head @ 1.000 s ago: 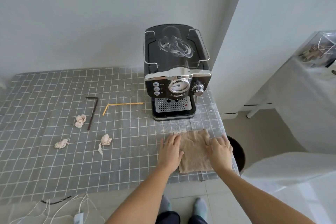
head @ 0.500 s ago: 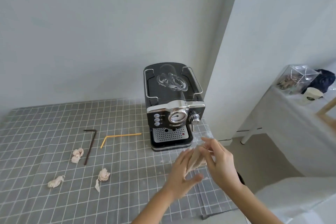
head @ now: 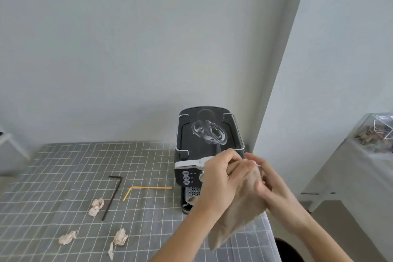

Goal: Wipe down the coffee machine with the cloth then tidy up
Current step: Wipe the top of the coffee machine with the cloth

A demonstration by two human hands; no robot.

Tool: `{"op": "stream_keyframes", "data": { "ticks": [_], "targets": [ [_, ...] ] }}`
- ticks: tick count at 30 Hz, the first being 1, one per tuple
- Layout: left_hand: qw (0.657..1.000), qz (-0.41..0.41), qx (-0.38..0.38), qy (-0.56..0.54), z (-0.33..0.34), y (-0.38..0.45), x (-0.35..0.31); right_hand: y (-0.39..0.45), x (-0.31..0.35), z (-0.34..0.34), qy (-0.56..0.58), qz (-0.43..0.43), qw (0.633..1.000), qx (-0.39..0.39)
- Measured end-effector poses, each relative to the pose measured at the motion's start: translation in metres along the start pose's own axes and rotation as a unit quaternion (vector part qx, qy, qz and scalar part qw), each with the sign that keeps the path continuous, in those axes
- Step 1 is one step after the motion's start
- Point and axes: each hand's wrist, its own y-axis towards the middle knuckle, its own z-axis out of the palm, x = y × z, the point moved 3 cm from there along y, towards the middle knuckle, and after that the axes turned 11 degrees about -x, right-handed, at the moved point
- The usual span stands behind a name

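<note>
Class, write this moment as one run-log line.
phase: wipe not begun | left hand + right hand: hold cloth | coffee machine: untouched

coffee machine (head: 204,140) is glossy black plastic with a shiny chrome band and wire rails, the cloth (head: 240,208) looks soft matt beige fabric, tablecloth (head: 53,176) is matt woven grey check, paper wads (head: 96,206) crinkly

Both hands raised and closed together in front of the coffee machine (head: 209,155).

The left hand (head: 221,183) has its fingers curled and its back toward the camera, level with the machine's front panel. The right hand (head: 269,185) is pressed against it from the right, fingers wrapped inward. Both grip the cloth (head: 238,210) between them. Both forearms are bare and extend up from below the machine.
</note>
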Motion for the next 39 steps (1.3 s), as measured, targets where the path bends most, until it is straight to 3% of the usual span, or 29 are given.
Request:
{"op": "stream_keyframes", "data": {
  "ticks": [3, 6, 10, 13, 15, 17, 20, 22, 24, 26, 34, 39],
  "targets": [
    [0.999, 0.014, -0.031, 0.030, 0.008, 0.031, -0.016, 0.015, 0.012, 0.005, -0.007, -0.030, 0.997, 0.065],
    [0.983, 0.061, -0.094, 0.146, 0.003, 0.052, -0.018, 0.039, 0.031, 0.001, -0.014, -0.071, 0.997, -0.004],
    [0.914, 0.090, -0.207, 0.337, -0.029, 0.056, 0.009, 0.080, 0.060, -0.011, -0.023, -0.064, 0.996, -0.052],
    [0.835, -0.013, -0.149, 0.529, -0.050, 0.042, 0.049, 0.119, 0.085, -0.022, -0.070, -0.076, 0.986, -0.128],
    [0.810, -0.081, -0.080, 0.575, -0.054, 0.033, 0.067, 0.143, 0.103, -0.022, -0.123, -0.123, 0.970, -0.169],
    [0.813, -0.110, -0.030, 0.571, -0.054, 0.030, 0.077, 0.162, 0.116, -0.008, -0.199, -0.156, 0.950, -0.184],
    [0.816, -0.118, 0.011, 0.566, -0.056, 0.031, 0.083, 0.187, 0.115, 0.028, -0.334, -0.204, 0.911, -0.134],
    [0.816, -0.122, 0.032, 0.564, -0.059, 0.034, 0.083, 0.207, 0.087, 0.053, -0.439, -0.199, 0.875, -0.044],
    [0.818, -0.135, 0.057, 0.556, -0.061, 0.036, 0.082, 0.219, 0.045, 0.074, -0.495, -0.125, 0.855, 0.090],
    [0.823, -0.146, 0.074, 0.544, -0.061, 0.037, 0.080, 0.223, 0.012, 0.088, -0.524, -0.091, 0.833, 0.151],
    [0.830, -0.157, 0.088, 0.528, -0.061, 0.038, 0.079, 0.210, -0.008, 0.100, -0.545, -0.179, 0.816, 0.067],
    [0.818, -0.148, 0.093, 0.548, -0.060, 0.038, 0.078, 0.216, -0.022, 0.079, -0.464, -0.242, 0.842, 0.133]
  ]
}}
